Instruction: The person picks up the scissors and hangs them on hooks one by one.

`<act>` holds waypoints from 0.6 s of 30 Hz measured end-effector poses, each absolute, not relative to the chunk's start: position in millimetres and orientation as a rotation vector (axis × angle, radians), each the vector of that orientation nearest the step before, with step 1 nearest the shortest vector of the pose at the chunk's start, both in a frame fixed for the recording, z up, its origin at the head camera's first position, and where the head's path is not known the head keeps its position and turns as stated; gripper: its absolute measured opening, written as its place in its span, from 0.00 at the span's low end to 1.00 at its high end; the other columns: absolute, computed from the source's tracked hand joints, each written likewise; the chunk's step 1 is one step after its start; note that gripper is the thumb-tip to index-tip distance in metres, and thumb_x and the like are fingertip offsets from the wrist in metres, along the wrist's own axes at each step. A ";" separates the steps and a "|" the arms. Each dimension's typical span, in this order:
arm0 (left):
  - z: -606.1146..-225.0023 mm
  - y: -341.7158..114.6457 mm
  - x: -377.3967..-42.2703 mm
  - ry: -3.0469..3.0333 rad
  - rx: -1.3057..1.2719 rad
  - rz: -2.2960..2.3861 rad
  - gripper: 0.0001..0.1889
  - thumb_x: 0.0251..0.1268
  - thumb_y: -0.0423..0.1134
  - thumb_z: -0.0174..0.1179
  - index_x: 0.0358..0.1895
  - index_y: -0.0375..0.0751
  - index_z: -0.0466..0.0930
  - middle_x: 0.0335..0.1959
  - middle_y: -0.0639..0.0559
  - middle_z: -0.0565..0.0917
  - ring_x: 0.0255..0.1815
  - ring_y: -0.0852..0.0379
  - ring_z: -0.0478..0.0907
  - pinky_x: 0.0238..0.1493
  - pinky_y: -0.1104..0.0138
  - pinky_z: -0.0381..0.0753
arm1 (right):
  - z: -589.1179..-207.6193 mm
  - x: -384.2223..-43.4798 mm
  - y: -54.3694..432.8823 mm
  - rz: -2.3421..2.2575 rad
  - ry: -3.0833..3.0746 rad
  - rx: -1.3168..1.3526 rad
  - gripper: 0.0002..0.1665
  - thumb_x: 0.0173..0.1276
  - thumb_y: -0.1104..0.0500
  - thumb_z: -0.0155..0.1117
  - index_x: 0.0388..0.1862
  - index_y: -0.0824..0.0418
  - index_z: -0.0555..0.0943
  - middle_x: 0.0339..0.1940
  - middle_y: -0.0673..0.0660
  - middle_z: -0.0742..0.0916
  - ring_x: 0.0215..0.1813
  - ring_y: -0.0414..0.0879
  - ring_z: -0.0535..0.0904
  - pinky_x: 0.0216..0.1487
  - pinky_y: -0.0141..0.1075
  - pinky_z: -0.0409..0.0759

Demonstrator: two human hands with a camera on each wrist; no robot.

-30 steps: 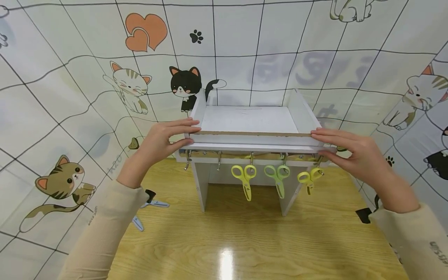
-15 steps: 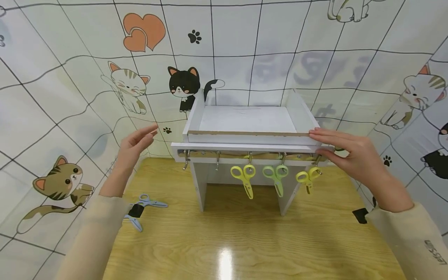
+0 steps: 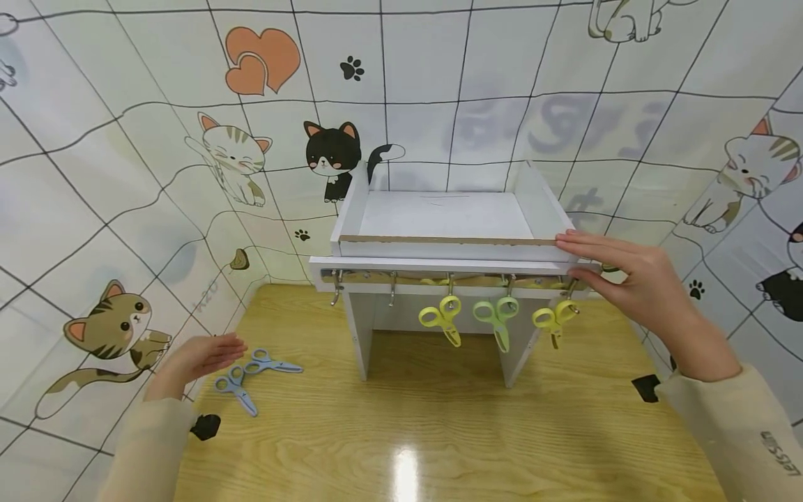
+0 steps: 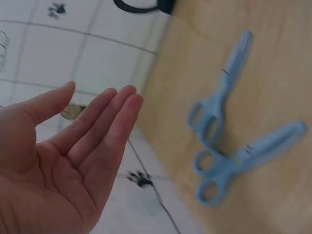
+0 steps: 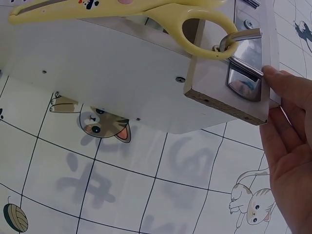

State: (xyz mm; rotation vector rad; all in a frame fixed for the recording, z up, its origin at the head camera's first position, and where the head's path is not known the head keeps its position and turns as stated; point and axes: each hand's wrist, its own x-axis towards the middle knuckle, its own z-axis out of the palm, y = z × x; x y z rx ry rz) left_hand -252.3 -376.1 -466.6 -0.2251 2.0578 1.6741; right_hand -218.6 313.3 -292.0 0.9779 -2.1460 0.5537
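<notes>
My left hand [image 3: 203, 359] is held in the air beside two pairs of light blue scissors [image 3: 237, 392] on the table, fingers extended and holding nothing. The left wrist view shows its palm, apart from the blue scissors [image 4: 243, 161]. My right hand [image 3: 633, 275] grips the right front corner of a small white shelf [image 3: 452, 265], fingers on the top and thumb lower at the front. From the metal hooks along the shelf's front hang yellow scissors [image 3: 442, 321], green scissors [image 3: 498, 321] and, nearest my right hand, another pair of yellow scissors [image 3: 555, 319].
Two bare hooks [image 3: 337, 287] are at the left end of the row. Black patches [image 3: 205, 427] lie at the left and right table edges. Wood-grain table [image 3: 452, 439] stretches in front of the shelf. A cat-patterned white sheet [image 3: 420, 70] encloses the back and sides.
My left hand has let go of the shelf's left end and moved down and left to the blue scissors. The left yellow scissors have swung. My right hand stays on the corner.
</notes>
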 end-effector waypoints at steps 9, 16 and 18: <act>-516.2 -394.7 -218.5 1.839 -0.507 1.704 0.12 0.75 0.30 0.54 0.49 0.23 0.83 0.36 0.44 0.91 0.39 0.56 0.90 0.47 0.69 0.86 | -292.9 -217.7 309.1 0.592 -2.112 0.957 0.34 0.69 0.36 0.56 0.53 0.62 0.87 0.59 0.43 0.85 0.66 0.22 0.74 0.62 0.11 0.67; -537.3 -391.0 -207.0 1.718 -0.645 1.796 0.08 0.69 0.21 0.55 0.39 0.23 0.84 0.31 0.41 0.89 0.35 0.54 0.90 0.46 0.70 0.86 | -294.0 -217.3 309.8 0.609 -2.126 0.955 0.34 0.69 0.36 0.56 0.54 0.62 0.86 0.59 0.46 0.85 0.66 0.24 0.74 0.62 0.12 0.67; -541.3 -387.2 -206.5 1.749 -0.677 1.799 0.07 0.70 0.23 0.56 0.38 0.24 0.84 0.29 0.42 0.89 0.33 0.55 0.90 0.44 0.71 0.87 | -294.4 -217.9 311.2 0.607 -2.133 0.954 0.33 0.69 0.37 0.56 0.54 0.61 0.86 0.60 0.46 0.85 0.66 0.24 0.74 0.62 0.12 0.67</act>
